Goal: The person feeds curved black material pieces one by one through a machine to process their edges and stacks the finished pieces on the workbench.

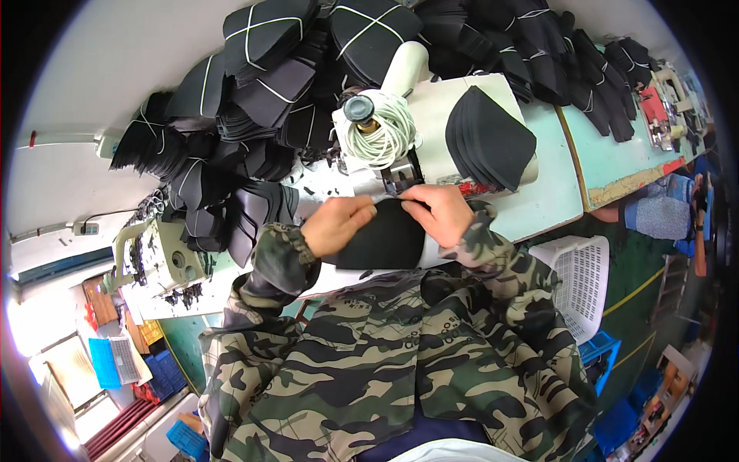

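Note:
My left hand (336,223) and my right hand (439,213) both pinch the top edge of a black fabric piece (385,239) lying on the white bed of a sewing machine (431,115). The piece's edge sits right under the machine's needle area (400,181). A coil of white cord (385,131) hangs around a spool on the machine's top. A stack of black cut pieces (489,138) rests on the machine body, to the right of my hands. Both sleeves are camouflage-patterned.
Bundles of black fabric pieces tied with white string (254,85) pile up behind and left of the machine. A second sewing machine (158,258) stands at left. A white plastic basket (581,281) sits at my right, blue crates (596,350) below it. Another person's arm (658,215) shows far right.

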Available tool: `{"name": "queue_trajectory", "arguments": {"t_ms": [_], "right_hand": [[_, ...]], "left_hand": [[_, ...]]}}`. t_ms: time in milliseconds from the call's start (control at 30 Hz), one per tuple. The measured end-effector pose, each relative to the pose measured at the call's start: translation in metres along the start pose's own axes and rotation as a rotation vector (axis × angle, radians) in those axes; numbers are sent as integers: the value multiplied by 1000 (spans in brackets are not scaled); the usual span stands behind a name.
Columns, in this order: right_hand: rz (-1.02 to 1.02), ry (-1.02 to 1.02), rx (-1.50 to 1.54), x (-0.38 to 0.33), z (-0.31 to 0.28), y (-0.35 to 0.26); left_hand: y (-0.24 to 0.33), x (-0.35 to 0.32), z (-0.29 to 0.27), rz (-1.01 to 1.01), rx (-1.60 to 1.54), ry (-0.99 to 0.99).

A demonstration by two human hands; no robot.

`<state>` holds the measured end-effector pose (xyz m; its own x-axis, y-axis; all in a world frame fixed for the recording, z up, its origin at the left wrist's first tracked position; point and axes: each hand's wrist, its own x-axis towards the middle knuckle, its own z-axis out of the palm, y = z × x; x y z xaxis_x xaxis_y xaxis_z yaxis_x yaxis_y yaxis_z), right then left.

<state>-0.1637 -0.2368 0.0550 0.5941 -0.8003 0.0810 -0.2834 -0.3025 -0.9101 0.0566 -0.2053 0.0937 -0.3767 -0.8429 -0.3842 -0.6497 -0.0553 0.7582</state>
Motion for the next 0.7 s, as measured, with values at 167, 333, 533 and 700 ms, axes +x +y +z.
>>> {"name": "queue_trajectory", "arguments": {"t_ms": [167, 333, 533, 700], "right_hand": [[160, 101, -261, 7, 22, 6], [122, 202, -425, 16, 35, 11], [289, 155, -428, 14, 6, -1], [242, 119, -250, 3, -15, 6]], "left_hand": [[-25, 11, 1, -86, 114, 121], [-27, 20, 1, -134, 325, 191], [-24, 39, 29, -139, 439, 320], [-6, 36, 41, -128, 510, 343]]}}
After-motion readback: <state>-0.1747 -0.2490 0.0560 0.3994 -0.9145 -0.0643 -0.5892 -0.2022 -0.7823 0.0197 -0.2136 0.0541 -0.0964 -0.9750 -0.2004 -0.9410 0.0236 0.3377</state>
